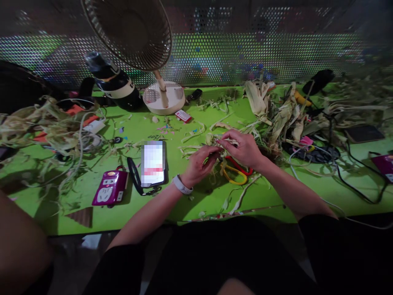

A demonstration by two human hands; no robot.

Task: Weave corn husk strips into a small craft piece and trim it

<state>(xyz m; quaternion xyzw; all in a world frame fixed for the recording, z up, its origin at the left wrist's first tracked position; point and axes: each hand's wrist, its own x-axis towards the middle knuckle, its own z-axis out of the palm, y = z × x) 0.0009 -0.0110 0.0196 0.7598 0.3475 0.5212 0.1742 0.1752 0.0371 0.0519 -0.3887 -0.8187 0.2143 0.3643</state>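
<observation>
My left hand (199, 164), with a pale band on its wrist, and my right hand (245, 149) meet over the green table, fingertips pinched close together. Between them are pale strips of dried corn husk (211, 138), partly hidden by the fingers. Both hands are closed on these strips. Just below my right hand lie scissors (236, 181) with red and yellow handles, their blades covered by husk and fingers. Loose husk strips (242, 200) lie around the scissors.
A lit phone (153, 164) and a purple power socket (110, 188) lie left of my hands. Behind stand a fan (164, 98) and a dark bottle (119, 88). Heaped corn husks (258, 100) and black cables (340, 176) are to the right. Someone's arm (21, 241) shows at left.
</observation>
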